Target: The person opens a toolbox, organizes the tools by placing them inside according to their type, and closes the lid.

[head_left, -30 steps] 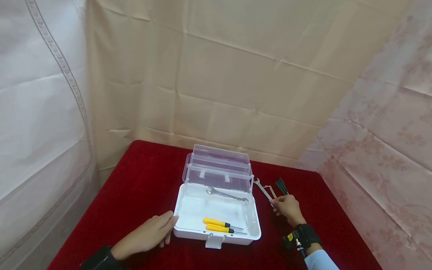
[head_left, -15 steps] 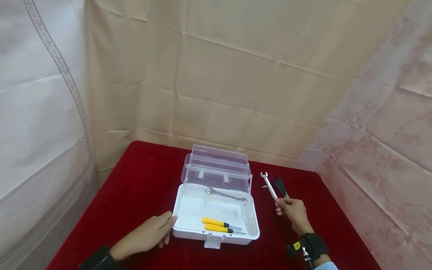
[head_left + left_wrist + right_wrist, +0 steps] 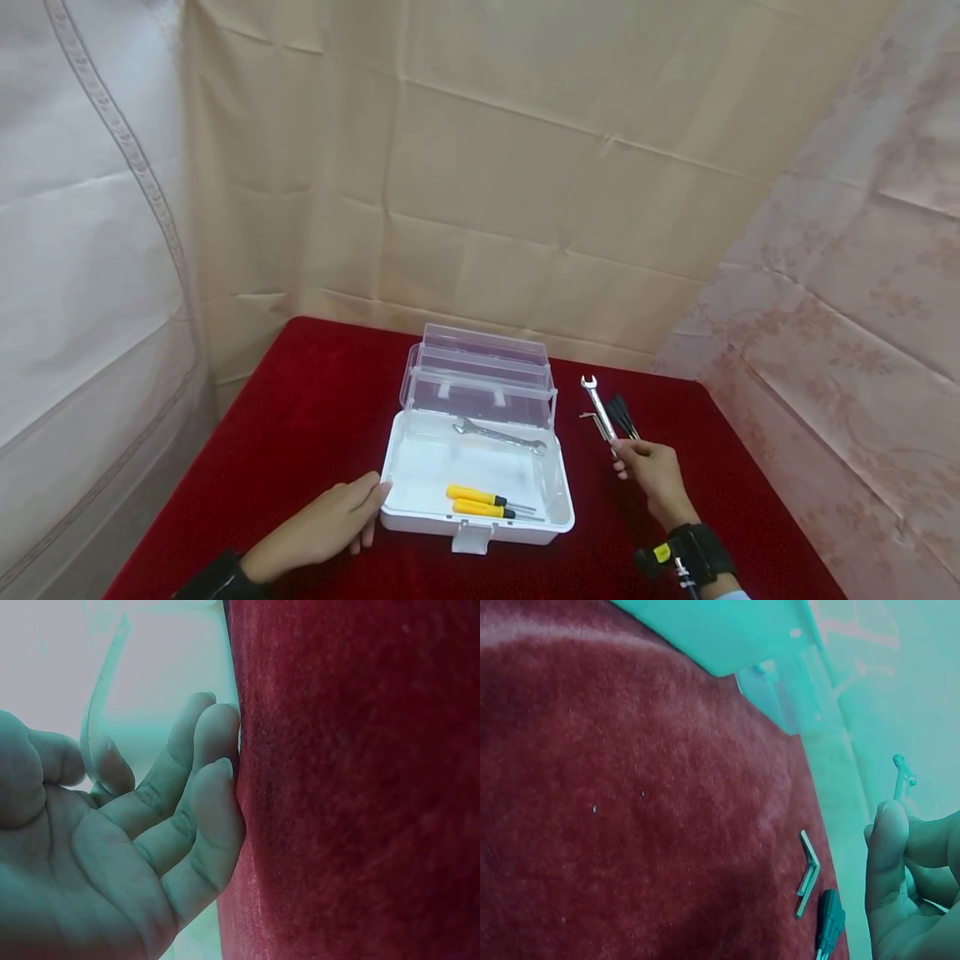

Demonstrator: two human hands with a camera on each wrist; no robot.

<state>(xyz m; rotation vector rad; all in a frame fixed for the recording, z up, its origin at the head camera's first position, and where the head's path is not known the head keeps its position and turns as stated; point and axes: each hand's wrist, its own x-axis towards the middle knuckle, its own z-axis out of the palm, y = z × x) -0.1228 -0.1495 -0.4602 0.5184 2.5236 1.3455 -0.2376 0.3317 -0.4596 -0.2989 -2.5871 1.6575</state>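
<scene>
My right hand point(image 3: 656, 475) pinches one end of a silver wrench point(image 3: 598, 408), whose open jaw end points away from me. In the right wrist view the wrench point(image 3: 903, 776) rises above my thumb and finger, clear of the red cloth. My left hand point(image 3: 333, 517) is at the front left corner of a white toolbox point(image 3: 420, 521), thumb and index finger at its rim. The left wrist view shows the box wall point(image 3: 88, 735) between thumb and finger, the other fingers loosely bent beside the cloth. Another wrench point(image 3: 498, 433) and yellow-handled screwdrivers point(image 3: 480, 508) lie inside.
Hex keys point(image 3: 808, 874) lie on the red cloth point(image 3: 322, 400) right of the box, beside dark-handled tools point(image 3: 621, 412). The box's clear lid point(image 3: 483, 371) stands raised at the back. A beige curtain point(image 3: 480, 183) hangs behind the table.
My right hand has lifted the wrench and shifted it slightly right, turning it steeper, away from the box's side. The left hand stays at the box corner.
</scene>
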